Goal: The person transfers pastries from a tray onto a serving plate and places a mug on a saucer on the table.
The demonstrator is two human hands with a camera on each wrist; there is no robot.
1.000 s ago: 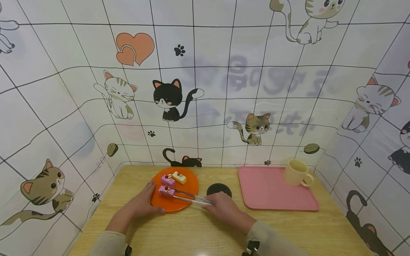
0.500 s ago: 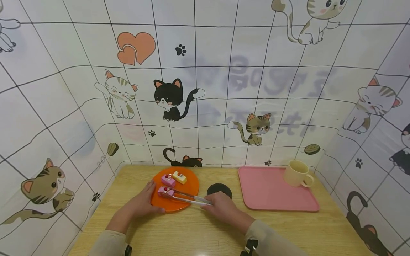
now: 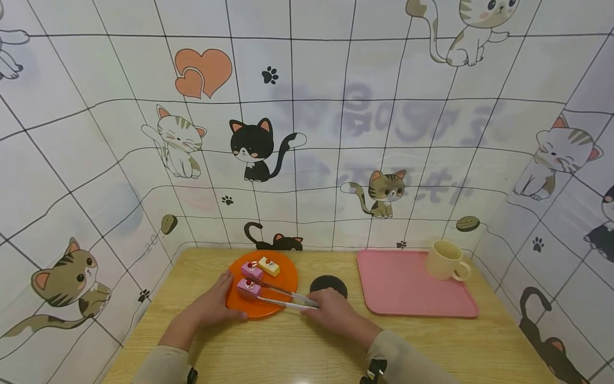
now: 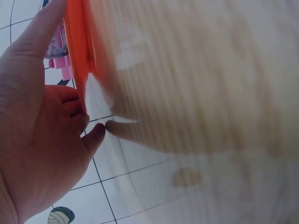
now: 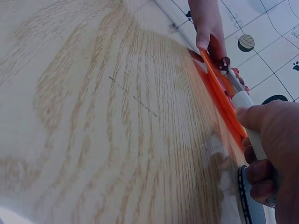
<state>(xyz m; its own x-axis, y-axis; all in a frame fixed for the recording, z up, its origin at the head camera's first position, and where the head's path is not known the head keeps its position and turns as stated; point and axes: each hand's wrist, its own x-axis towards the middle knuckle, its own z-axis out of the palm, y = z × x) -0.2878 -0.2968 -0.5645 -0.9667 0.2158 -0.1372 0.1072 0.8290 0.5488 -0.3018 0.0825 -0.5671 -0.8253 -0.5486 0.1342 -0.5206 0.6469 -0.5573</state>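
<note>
An orange plate [image 3: 283, 266] lies at the left of the table with three small toy cakes on it. Two are pink, the nearer pink cake [image 3: 249, 288] and the pink cake behind it [image 3: 251, 270]; beside them is a yellow cake [image 3: 268, 266]. My left hand [image 3: 211, 304] holds the plate's left rim, thumb at the near edge and fingers along the side. In my right hand [image 3: 336, 314] is a pair of tongs [image 3: 288, 304] with pale handles [image 5: 243, 99]. Their arms stand apart, one tip on each side of the nearer pink cake.
A black round disc [image 3: 328, 281] lies just behind my right hand. To the right is a pink tray [image 3: 398, 290] bearing a yellow mug [image 3: 443, 260] at its far right corner. A cat-printed cloth wall [image 3: 316, 213] rises at the table's back edge.
The tongs' arms have spread a little wider around the nearer pink cake. My left hand and the plate have stayed in place.
</note>
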